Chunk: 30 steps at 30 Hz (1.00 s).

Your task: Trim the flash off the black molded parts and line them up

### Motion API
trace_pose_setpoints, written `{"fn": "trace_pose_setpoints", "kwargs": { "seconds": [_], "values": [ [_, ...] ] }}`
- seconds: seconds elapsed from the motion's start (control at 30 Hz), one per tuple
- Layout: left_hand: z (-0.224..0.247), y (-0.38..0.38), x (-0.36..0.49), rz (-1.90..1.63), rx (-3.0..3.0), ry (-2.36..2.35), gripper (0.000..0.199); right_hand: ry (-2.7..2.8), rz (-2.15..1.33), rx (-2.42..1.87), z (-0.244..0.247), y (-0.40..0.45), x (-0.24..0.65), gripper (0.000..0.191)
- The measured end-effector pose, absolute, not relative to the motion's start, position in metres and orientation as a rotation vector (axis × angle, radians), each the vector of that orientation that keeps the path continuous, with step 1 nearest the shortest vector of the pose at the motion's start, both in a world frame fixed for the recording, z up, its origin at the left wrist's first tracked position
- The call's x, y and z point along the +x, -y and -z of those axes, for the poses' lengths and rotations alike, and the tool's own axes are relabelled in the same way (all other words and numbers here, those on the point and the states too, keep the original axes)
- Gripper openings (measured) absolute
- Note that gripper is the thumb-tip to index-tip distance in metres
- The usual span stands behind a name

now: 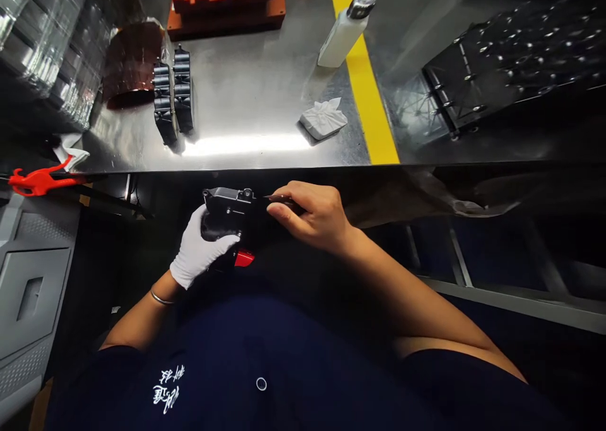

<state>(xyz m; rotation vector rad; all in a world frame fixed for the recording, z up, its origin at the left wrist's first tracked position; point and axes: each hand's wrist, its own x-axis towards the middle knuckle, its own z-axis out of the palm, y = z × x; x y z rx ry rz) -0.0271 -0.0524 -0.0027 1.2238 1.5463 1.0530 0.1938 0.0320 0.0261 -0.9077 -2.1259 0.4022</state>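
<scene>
In a white glove, my left hand (199,248) grips a black plastic housing (227,207) with screw lugs along its upper edge. My bare right hand (315,216) pinches a thin dark pointed tool (279,198) between thumb and forefinger. Its tip points left at the housing's right side, close to a corner lug; whether it touches I cannot tell. Just below the gloved thumb shows a bright red piece (245,258), partly hidden, its kind unclear. Both hands are in front of the bench edge, above my lap.
On the metal bench (246,103) stand two black ribbed parts (173,96), an orange fixture (227,5), a white pump bottle (343,36) and a folded white cloth (324,118). Many black parts (534,52) lie at right. A red air gun (42,180) hangs by the left edge.
</scene>
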Motion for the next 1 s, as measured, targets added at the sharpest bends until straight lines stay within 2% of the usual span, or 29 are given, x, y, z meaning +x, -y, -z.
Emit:
{"fn": "trace_pose_setpoints", "kwargs": {
  "seconds": [0.07, 0.23, 0.6, 0.83, 1.0],
  "values": [
    [0.015, 0.057, -0.029, -1.152, 1.396, -1.613, 0.080, 2.232, -0.260, -0.842, -0.027, -0.030, 0.195, 0.046],
    [0.033, 0.065, -0.034, -1.231, 1.711, -1.569, 0.075, 2.384, -0.049, -0.722, -0.031, -0.026, 0.196, 0.052],
    [0.027, 0.062, -0.034, -1.154, 1.673, -1.378, 0.074, 2.475, -0.028, -0.507, -0.039, -0.029, 0.201, 0.052],
    [0.022, 0.059, -0.031, -1.182, 1.630, -1.299, 0.074, 2.493, -0.072, -0.513, -0.039, -0.028, 0.203, 0.052],
    [0.021, 0.059, -0.031, -1.087, 1.506, -1.405, 0.081, 2.509, -0.099, -0.611, -0.037, -0.026, 0.202, 0.054]
  ]
}}
